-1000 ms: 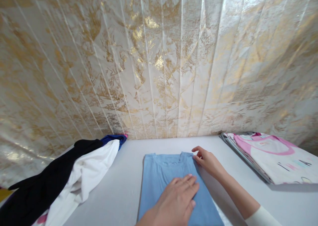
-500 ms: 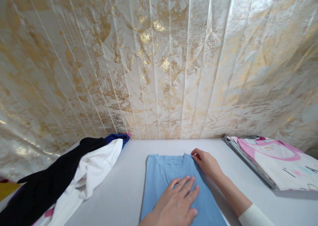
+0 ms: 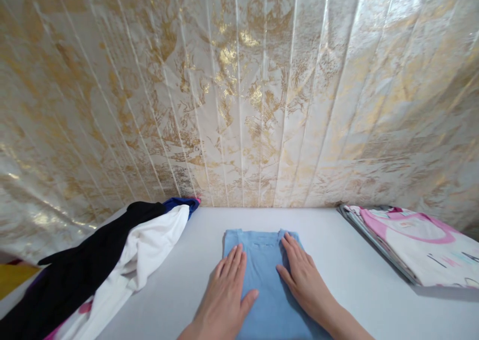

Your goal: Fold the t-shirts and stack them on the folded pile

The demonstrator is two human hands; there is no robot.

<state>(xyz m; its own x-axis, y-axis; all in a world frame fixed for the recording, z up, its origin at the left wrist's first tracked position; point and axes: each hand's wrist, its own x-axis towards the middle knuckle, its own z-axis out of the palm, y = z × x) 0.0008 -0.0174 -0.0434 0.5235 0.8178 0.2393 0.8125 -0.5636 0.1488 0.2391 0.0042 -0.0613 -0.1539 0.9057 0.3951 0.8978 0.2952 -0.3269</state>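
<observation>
A light blue shirt (image 3: pixel 262 285) lies folded on the white table, its neckline at the far end. My left hand (image 3: pixel 226 292) rests flat along the shirt's left side, fingers stretched forward and thumb apart. On the right side, my right hand (image 3: pixel 303 275) lies flat with its fingertips near the shoulder corner by the collar. Neither hand grips the cloth. The lower part of the shirt runs out of the picture.
Loose black (image 3: pixel 86 255) and white (image 3: pixel 149 240) clothes lie heaped at the left, with blue cloth (image 3: pixel 183 203) behind. A folded stack with a pink-and-white shirt (image 3: pixel 415 240) is on the table (image 3: pixel 359 300) at the right. A gold-patterned curtain (image 3: pixel 262 105) hangs behind.
My left hand has moved left from the shirt's middle to its left side. My right hand has let go of the shoulder corner and now lies flat on the shirt.
</observation>
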